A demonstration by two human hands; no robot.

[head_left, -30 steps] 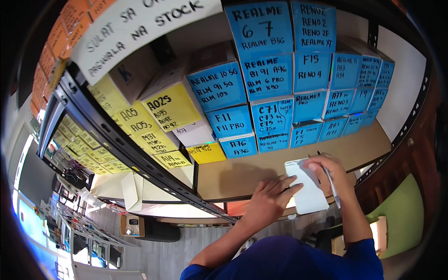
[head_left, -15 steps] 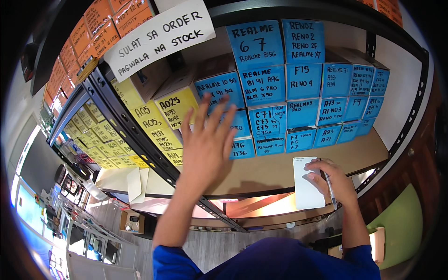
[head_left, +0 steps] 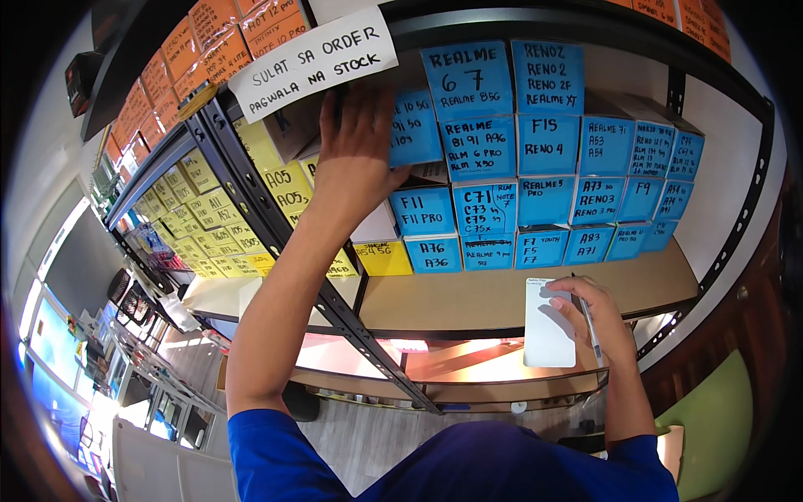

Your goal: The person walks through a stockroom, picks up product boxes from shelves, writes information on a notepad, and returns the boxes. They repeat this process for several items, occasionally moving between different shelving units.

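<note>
My left hand reaches up into the shelf, its fingers along the left side of a blue-labelled box and its thumb by the lower edge. That box sits raised, with a dark gap above the blue-labelled box below. The left fingertips are partly in shadow. Lower right, my right hand holds a pen, fingertips resting on a white notepad with a little writing at its top. The notepad lies across the front edge of the shelf board.
Stacked blue-labelled boxes fill the right bay; yellow-labelled boxes stand left. A black slotted post divides the bays. A white paper sign hangs from the upper beam. Orange-labelled boxes sit higher. A green chair back is lower right.
My left hand has moved up and inward from in front of the boxes and taken hold of a blue-labelled box, which has risen. My right hand stays at the notepad with the pen.
</note>
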